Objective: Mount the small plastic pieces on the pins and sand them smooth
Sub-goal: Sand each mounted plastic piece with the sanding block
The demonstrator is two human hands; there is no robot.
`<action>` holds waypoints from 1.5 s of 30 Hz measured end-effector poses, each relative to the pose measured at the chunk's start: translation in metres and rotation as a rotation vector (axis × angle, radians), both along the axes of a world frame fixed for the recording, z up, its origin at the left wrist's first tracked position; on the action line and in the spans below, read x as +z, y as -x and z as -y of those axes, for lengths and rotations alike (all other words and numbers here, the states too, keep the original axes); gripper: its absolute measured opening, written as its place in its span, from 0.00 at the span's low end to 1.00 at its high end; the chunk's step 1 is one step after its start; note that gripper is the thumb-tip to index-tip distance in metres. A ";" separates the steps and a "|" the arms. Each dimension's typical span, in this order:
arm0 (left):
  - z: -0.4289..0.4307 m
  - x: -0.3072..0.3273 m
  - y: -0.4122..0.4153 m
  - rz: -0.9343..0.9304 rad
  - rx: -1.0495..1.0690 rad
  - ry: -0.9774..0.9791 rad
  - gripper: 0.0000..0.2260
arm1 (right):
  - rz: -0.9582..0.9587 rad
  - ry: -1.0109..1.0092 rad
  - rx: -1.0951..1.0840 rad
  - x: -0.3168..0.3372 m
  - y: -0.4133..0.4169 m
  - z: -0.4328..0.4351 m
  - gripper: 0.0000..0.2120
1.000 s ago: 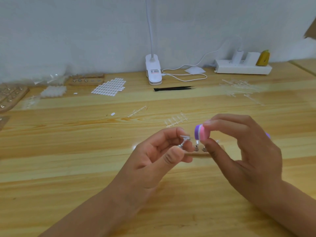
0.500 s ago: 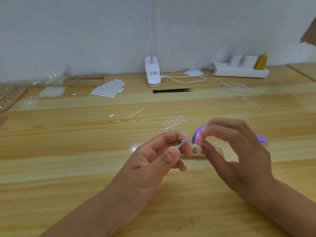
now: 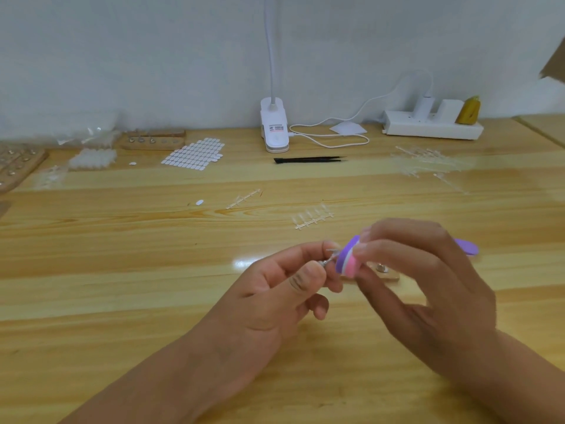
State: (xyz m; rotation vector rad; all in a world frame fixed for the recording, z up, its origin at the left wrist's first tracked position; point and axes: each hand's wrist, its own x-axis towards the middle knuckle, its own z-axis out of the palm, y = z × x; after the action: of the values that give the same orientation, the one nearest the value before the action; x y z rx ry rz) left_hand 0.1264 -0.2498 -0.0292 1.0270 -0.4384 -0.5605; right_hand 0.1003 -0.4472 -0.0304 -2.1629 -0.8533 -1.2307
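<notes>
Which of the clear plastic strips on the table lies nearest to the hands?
The ladder-like strip just beyond the right hand; the thinner strip lies farther left, the pile at the back right.
</notes>
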 end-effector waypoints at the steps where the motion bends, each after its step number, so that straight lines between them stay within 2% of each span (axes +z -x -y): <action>1: 0.000 0.000 -0.001 -0.010 -0.004 0.014 0.20 | -0.025 -0.007 -0.037 -0.001 -0.003 0.003 0.12; 5: -0.002 0.000 -0.005 -0.039 0.000 0.042 0.15 | -0.156 -0.131 -0.129 0.000 -0.011 0.010 0.11; 7: -0.003 -0.002 -0.006 -0.060 0.023 0.039 0.12 | -0.141 -0.126 -0.121 0.000 -0.009 0.009 0.11; 11: -0.005 -0.001 -0.007 -0.065 0.061 0.034 0.16 | -0.120 -0.107 -0.081 -0.001 -0.006 0.008 0.10; 19: 0.001 0.000 0.002 0.064 0.111 -0.115 0.13 | -0.086 -0.057 0.038 -0.001 0.000 -0.001 0.09; 22: 0.002 0.002 0.004 0.169 0.130 -0.209 0.12 | -0.075 -0.044 0.046 -0.001 0.000 0.000 0.09; 28: 0.001 0.002 0.009 0.568 0.288 -0.446 0.10 | -0.102 -0.056 0.014 0.001 0.002 -0.002 0.09; 30: 0.001 0.003 0.011 0.645 0.327 -0.482 0.10 | -0.108 -0.056 0.008 0.002 0.002 -0.003 0.10; 38: 0.002 0.008 0.013 0.553 0.365 -0.438 0.11 | -0.139 -0.061 0.029 -0.003 0.002 -0.006 0.11; 43: -0.001 0.010 0.012 0.481 0.419 -0.360 0.13 | -0.175 -0.018 -0.040 -0.005 -0.001 0.005 0.09; 45: -0.002 0.011 0.012 0.485 0.455 -0.369 0.13 | -0.192 -0.073 -0.046 -0.004 0.001 0.005 0.11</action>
State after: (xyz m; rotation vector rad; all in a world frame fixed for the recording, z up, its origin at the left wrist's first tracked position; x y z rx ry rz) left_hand 0.1143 -0.2480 -0.0178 1.5740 -0.5138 0.0299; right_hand 0.0993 -0.4519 -0.0339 -2.2097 -0.6719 -1.0382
